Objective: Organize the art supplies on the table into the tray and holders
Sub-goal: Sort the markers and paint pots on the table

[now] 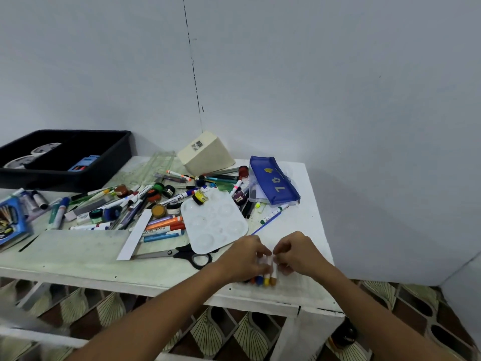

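mostly unsorted: both hands, left hand [243, 257] and right hand [295, 255], have fingers clamped on small paint tubes [268, 273]; tray [114, 152] holds little, table [78, 254] cluttered.

Beyond your right hand [296, 252], a pale grey wall [338, 87] fills the upper view. Well above your left hand [243, 256], a thin dark crack [194, 66] runs down it. Below both hands lies a floor [250, 334] of fan-patterned brown and cream tiles. Below your right hand, a dark round object [343, 334] sits on that floor, too blurred to identify.
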A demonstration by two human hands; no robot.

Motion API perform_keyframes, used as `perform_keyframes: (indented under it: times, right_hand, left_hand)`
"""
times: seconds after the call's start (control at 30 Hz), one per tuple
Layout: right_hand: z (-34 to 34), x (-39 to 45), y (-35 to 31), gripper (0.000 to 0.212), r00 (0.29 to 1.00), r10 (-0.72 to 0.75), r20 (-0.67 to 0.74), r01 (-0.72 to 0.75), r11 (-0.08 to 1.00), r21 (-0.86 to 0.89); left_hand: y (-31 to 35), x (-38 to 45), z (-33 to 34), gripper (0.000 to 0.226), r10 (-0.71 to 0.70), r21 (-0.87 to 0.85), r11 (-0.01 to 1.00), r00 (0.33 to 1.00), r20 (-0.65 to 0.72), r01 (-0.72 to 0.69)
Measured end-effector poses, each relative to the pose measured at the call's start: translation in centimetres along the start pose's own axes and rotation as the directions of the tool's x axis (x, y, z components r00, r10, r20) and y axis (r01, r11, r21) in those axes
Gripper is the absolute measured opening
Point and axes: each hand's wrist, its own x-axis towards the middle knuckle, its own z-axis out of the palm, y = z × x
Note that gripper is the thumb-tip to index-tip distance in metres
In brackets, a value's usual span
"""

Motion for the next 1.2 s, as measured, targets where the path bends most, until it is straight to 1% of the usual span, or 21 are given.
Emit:
perform_keyframes:
  times: [0.1,0.2,0.3,0.37,0.43,0.5,0.57,0.63,0.7,0.8,0.9,0.97,1.1,1.2]
  right_hand:
    - [0.3,0.1,-0.1,0.006,1.000,0.001,-0.006,-0.002,0.999,-0.050]
    - [0.4,0.1,-0.2,0.004,1.000,0.006,-0.004,-0.006,0.998,-0.070]
    - [0.5,0.2,-0.2,0.006,1.000,0.007,-0.001,-0.007,0.995,-0.100]
    - [0.5,0.3,-0.1,0.006,1.000,0.011,-0.005,-0.011,0.994,-0.109]
    - [0.5,0.4,-0.1,0.006,1.000,0.015,-0.009,-0.016,0.994,-0.109]
    - [0.5,0.4,-0.1,0.005,1.000,0.018,-0.007,-0.019,0.993,-0.114]
    - [0.5,0.5,-0.1,0.005,1.000,0.018,-0.001,-0.018,0.993,-0.117]
    - [0.4,0.6,-0.1,0.006,1.000,0.021,0.004,-0.021,0.994,-0.107]
    - [0.3,0.6,-0.2,0.007,1.000,0.026,0.009,-0.025,0.995,-0.100]
    - [0.3,0.5,-0.2,0.008,1.000,0.027,0.016,-0.025,0.995,-0.092]
    - [0.3,0.6,-0.1,0.007,0.999,0.026,0.020,-0.023,0.993,-0.112]
    - [0.4,0.8,-0.1,0.007,0.999,0.030,0.027,-0.027,0.992,-0.123]
    - [0.2,1.2,-0.5,0.009,0.996,0.067,0.060,-0.056,0.985,-0.163]
    - [-0.4,1.8,-1.1,0.011,0.994,0.071,0.083,-0.055,0.981,-0.187]
  left_hand:
    - [-0.1,-0.1,-0.1,0.041,0.084,0.142,0.986,0.996,0.023,-0.086]
    - [-0.4,-0.5,-0.4,0.039,0.176,0.247,0.953,0.984,0.025,-0.176]
    - [-0.8,-0.7,-0.1,0.040,0.355,0.357,0.876,0.934,-0.027,-0.323]
    - [-1.0,-0.8,0.3,0.038,0.407,0.360,0.862,0.911,-0.069,-0.357]
    - [-1.3,-0.9,0.4,0.038,0.382,0.287,0.895,0.918,-0.104,-0.340]
    - [-1.6,-1.0,0.5,0.040,0.310,0.171,0.942,0.943,-0.123,-0.287]
    - [-1.8,-1.1,0.6,0.044,0.256,0.089,0.965,0.960,-0.116,-0.246]
    - [-1.9,-1.0,0.5,0.046,0.242,0.052,0.970,0.965,-0.103,-0.238]
    - [-2.0,-1.0,0.3,0.047,0.273,0.071,0.961,0.958,-0.091,-0.267]
    - [-2.2,-0.9,0.0,0.043,0.352,0.152,0.929,0.932,-0.079,-0.338]
    - [-2.2,-0.8,-0.2,0.044,0.376,0.179,0.916,0.924,-0.070,-0.359]
    - [-2.3,-0.7,-0.2,0.046,0.356,0.173,0.924,0.933,-0.055,-0.342]
    - [-2.3,-0.5,-0.6,0.044,0.240,0.107,0.965,0.971,-0.001,-0.238]
    - [-2.6,-0.5,-1.2,0.042,0.243,0.100,0.966,0.970,-0.024,-0.240]
